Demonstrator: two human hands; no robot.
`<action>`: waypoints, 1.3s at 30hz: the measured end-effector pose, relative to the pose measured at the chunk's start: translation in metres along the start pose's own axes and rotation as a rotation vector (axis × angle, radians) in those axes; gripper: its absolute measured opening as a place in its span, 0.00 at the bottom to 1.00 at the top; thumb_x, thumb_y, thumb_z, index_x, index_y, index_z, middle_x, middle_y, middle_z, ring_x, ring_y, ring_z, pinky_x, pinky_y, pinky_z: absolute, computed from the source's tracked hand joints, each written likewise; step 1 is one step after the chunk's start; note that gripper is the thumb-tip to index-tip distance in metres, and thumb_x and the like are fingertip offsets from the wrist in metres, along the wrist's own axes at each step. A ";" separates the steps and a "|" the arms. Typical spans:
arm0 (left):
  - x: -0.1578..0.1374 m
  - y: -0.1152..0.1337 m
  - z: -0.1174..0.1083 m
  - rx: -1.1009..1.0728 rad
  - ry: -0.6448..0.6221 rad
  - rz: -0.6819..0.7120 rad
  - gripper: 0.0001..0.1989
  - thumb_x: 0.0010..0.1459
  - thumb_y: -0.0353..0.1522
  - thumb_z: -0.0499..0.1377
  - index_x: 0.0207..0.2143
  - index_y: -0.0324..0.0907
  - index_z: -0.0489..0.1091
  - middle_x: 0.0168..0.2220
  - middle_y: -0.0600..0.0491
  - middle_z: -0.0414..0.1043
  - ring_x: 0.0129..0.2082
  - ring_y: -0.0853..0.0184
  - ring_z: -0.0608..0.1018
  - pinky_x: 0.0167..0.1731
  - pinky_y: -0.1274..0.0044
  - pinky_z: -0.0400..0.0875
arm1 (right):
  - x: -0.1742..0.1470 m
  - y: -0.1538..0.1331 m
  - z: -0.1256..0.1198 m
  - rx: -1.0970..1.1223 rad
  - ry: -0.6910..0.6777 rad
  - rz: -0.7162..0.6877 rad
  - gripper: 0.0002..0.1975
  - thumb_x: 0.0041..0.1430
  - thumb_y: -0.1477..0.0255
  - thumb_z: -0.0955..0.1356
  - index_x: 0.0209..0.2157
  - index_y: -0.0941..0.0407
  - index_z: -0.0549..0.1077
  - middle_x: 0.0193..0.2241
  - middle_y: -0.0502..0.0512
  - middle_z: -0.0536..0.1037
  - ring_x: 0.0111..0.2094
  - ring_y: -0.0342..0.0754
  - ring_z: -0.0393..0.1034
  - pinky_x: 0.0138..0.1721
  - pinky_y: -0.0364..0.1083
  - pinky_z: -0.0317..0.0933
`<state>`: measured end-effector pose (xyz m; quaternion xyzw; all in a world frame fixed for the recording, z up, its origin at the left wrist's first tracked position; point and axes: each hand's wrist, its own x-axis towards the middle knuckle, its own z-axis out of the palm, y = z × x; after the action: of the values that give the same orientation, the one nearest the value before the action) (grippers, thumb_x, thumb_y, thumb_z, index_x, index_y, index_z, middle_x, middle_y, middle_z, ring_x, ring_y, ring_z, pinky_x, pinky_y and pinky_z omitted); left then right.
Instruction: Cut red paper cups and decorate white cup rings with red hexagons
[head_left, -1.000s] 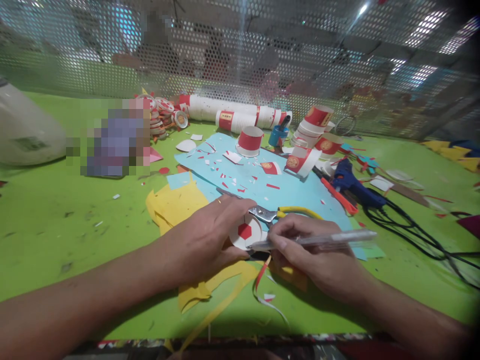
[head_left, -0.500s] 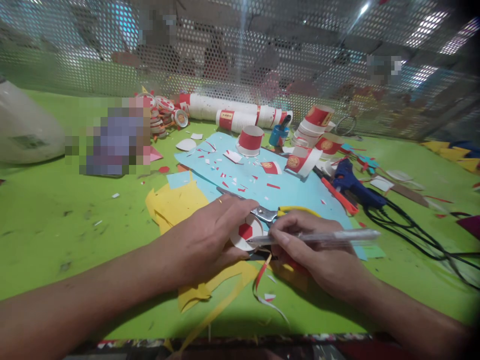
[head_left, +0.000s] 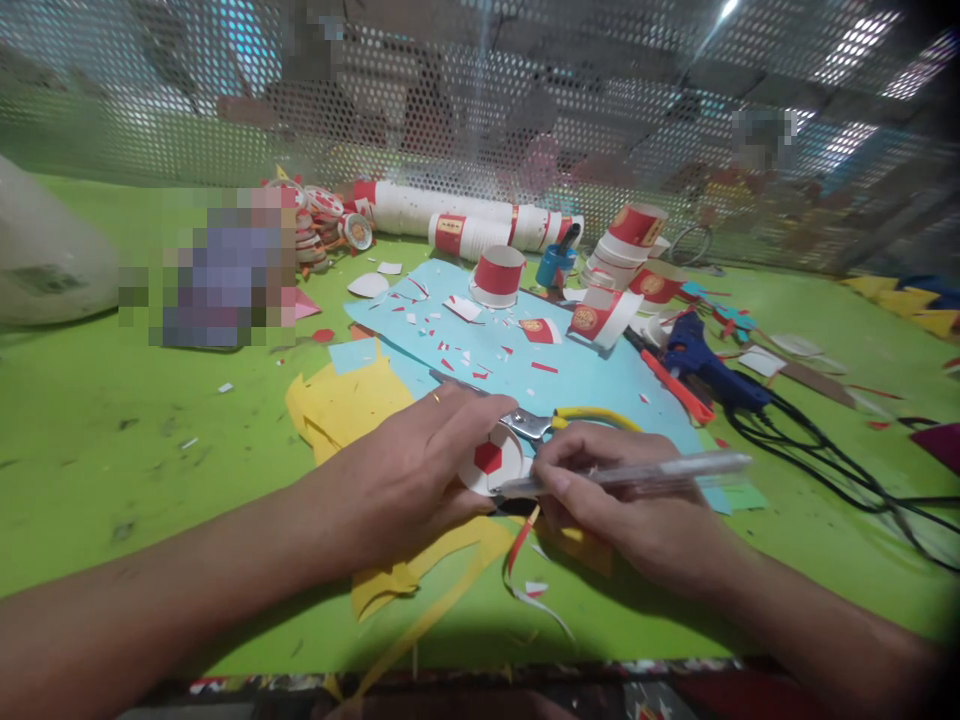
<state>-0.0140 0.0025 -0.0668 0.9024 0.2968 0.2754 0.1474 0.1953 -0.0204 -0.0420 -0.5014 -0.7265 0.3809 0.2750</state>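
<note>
My left hand (head_left: 420,460) holds a small white paper disc (head_left: 504,446) by its left edge, thumb below and fingers above. A red hexagon (head_left: 488,458) sits at the disc's middle, with a thin dark line running from it. In my right hand (head_left: 615,485) is a clear-barrelled pen (head_left: 667,471), gripped for writing, its tip at the disc's lower edge. Scissors with yellow handles (head_left: 596,416) lie just beyond both hands, their blades partly hidden behind my left fingers. A narrow red and white paper strip (head_left: 517,555) curls below the disc.
Light blue paper (head_left: 420,320) bears scraps and a red paper cup (head_left: 498,277). Yellow paper (head_left: 345,400) lies at left. Stacked cups (head_left: 450,208) line the perforated screen (head_left: 465,110). At right are a red-handled cutter (head_left: 679,388), a blue glue gun (head_left: 712,365) and its black cord (head_left: 832,460).
The pen tip has shifted slightly down along the disc, toward its lower edge. My left hand keeps its hold; the whole view has moved a little.
</note>
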 end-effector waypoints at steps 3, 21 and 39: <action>0.000 -0.002 0.002 -0.001 0.006 0.025 0.24 0.57 0.30 0.59 0.54 0.41 0.53 0.44 0.47 0.69 0.43 0.63 0.70 0.41 0.71 0.68 | 0.001 0.001 0.000 0.015 -0.006 0.015 0.07 0.54 0.73 0.64 0.24 0.57 0.70 0.20 0.50 0.72 0.20 0.41 0.61 0.21 0.41 0.55; 0.000 0.003 -0.005 -0.094 -0.038 -0.061 0.33 0.55 0.31 0.62 0.58 0.46 0.49 0.52 0.50 0.67 0.49 0.65 0.71 0.48 0.75 0.66 | 0.002 0.006 -0.011 0.078 0.276 -0.065 0.07 0.62 0.67 0.66 0.38 0.51 0.76 0.33 0.50 0.79 0.35 0.44 0.73 0.39 0.43 0.66; 0.001 0.007 -0.006 -0.068 0.123 -0.017 0.26 0.59 0.31 0.56 0.58 0.45 0.50 0.52 0.48 0.66 0.51 0.65 0.70 0.50 0.71 0.67 | 0.005 0.000 0.003 0.537 0.139 0.032 0.08 0.52 0.71 0.73 0.32 0.55 0.70 0.23 0.45 0.74 0.24 0.37 0.68 0.25 0.36 0.62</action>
<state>-0.0139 -0.0017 -0.0586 0.8757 0.3034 0.3392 0.1616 0.1912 -0.0165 -0.0438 -0.4469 -0.5709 0.5287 0.4413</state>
